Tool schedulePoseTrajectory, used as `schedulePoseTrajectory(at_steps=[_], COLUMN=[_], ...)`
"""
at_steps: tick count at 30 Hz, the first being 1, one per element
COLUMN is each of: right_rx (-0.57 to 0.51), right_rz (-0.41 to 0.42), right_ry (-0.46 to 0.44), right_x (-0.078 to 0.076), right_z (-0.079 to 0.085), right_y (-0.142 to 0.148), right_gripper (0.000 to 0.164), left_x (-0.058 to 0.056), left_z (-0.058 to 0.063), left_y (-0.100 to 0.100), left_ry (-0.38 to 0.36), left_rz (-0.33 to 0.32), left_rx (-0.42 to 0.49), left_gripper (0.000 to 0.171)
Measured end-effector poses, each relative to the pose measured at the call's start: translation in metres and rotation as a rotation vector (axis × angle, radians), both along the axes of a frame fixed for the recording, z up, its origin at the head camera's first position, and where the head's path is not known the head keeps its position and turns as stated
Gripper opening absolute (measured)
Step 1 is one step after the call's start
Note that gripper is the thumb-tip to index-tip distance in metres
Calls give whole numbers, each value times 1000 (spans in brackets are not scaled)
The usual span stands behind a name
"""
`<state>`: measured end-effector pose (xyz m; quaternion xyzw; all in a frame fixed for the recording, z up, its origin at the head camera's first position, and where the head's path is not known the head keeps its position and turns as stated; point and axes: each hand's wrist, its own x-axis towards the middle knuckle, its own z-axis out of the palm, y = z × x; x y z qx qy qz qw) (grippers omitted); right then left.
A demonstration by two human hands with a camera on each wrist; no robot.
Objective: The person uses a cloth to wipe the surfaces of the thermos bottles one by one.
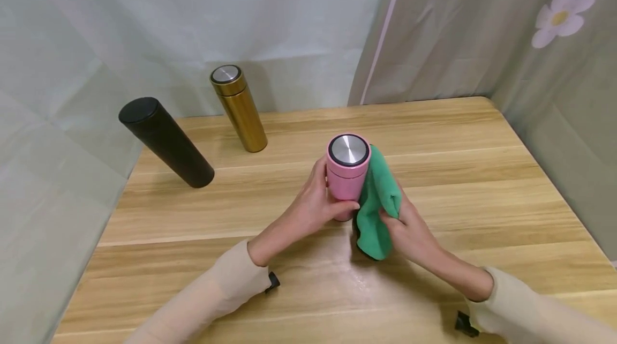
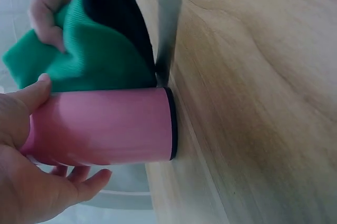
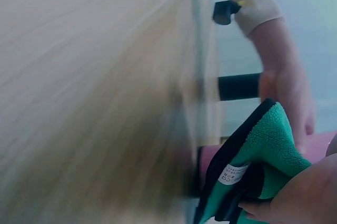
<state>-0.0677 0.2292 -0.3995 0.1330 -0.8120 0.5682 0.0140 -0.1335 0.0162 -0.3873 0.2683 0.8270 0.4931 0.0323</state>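
While left hand (image 1: 310,209) grips pink bottle (image 1: 348,185), it stands upright; right hand (image 1: 409,230) holds cloth (image 1: 373,226).

Blk btl (image 1: 166,143) stands upright on L side of wood-grain tbl (image 1: 482,172), plain dark top & sides. Gold btl (image 1: 242,116), silver-topped w/ dark ring, also upright, to its R & a bit farther back, nr rear edge; the 2 stand apart. Bkgd: pale curtain (image 1: 299,22) behind tbl, w/ thin pinkish stripe (image 1: 385,28); lg. pale flower (image 1: 549,22), yellow ctr., upper R.
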Motion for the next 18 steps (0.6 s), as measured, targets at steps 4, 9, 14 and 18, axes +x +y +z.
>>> schedulePoseTrajectory(at_steps=[4, 9, 14, 18], right_rx=[-10, -43, -61, -93], right_rz=[-14, -54, -39, -8], right_ry=[18, 106, 261, 335], right_x=[8, 18, 24, 27], right_z=[16, 35, 54, 70], right_y=[0, -2, -7, -16], right_gripper=[72, 69, 78, 84], left_x=[-1, -2, -7, -10], left_z=[0, 4, 7, 7], left_y=[0, -6, -12, -14], left_ry=[-12, -103, -113, -90], left_rz=[-6, -72, -198, -248], left_rx=[5, 64, 106, 117], left_gripper=[103, 100, 106, 103])
